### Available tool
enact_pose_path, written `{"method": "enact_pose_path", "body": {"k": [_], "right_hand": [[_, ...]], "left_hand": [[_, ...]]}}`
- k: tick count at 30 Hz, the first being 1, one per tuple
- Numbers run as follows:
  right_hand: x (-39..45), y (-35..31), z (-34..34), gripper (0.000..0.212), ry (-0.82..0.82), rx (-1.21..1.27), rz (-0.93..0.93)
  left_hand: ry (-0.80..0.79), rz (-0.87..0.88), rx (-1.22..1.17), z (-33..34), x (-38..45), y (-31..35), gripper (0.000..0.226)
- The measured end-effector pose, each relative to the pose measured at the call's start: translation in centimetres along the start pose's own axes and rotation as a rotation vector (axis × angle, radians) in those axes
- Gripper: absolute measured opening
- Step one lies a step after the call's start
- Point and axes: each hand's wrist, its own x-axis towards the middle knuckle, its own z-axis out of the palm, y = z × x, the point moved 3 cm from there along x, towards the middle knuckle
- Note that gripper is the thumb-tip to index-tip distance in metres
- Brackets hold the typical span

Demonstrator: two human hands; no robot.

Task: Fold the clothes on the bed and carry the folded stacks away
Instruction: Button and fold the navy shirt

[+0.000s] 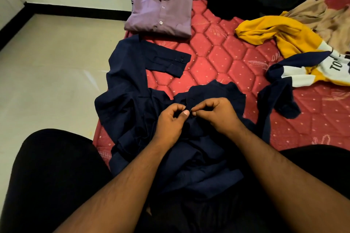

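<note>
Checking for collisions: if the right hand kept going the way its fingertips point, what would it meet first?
Its fingertips point left, so the right hand would almost at once meet the left hand, both pinching the navy shirt.

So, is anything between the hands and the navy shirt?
No. The left hand and right hand already pinch the navy shirt near its collar. The purple shirt lies folded farther up the bed, apart.

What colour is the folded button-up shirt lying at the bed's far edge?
Dusty purple, with pale buttons: the folded shirt, clearest in the head view.
</note>
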Motion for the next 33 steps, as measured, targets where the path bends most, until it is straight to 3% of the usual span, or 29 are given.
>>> {"method": "enact_pose_path", "body": {"k": [8, 14, 18, 22, 28, 33], "right_hand": [[-0.3, 0.5, 0.4, 0.020, 0.021, -0.020, 0.004], [-0.4, 0.4, 0.5, 0.028, 0.025, -0.166, -0.124], [-0.3, 0.3, 0.4, 0.048, -0.040, -0.190, -0.151], [-0.1, 0.9, 0.1, 0.018, -0.014, -0.383, -0.176], [-0.6, 0.0, 0.0, 0.036, 0.041, -0.653, -0.306], [-0.4, -0.3, 0.1, 0.020, 0.012, -0.640, -0.421]], "left_hand": [[0.058, 0.070, -0.068, -0.1, -0.8, 0.6, 0.024], [0.205, 0.314, 0.228, 0.0, -1.5, 0.1, 0.018], [0.228, 0.423, 0.345, 0.2, -2.1, 0.6, 0.022], [0.217, 0.473, 0.400, 0.4, -2.3, 0.7, 0.025], [0.092, 0.236, 0.219, 0.2, -1.1, 0.3, 0.021], [-0.050, 0.067, 0.022, 0.2, -0.7, 1.0, 0.027]]}}
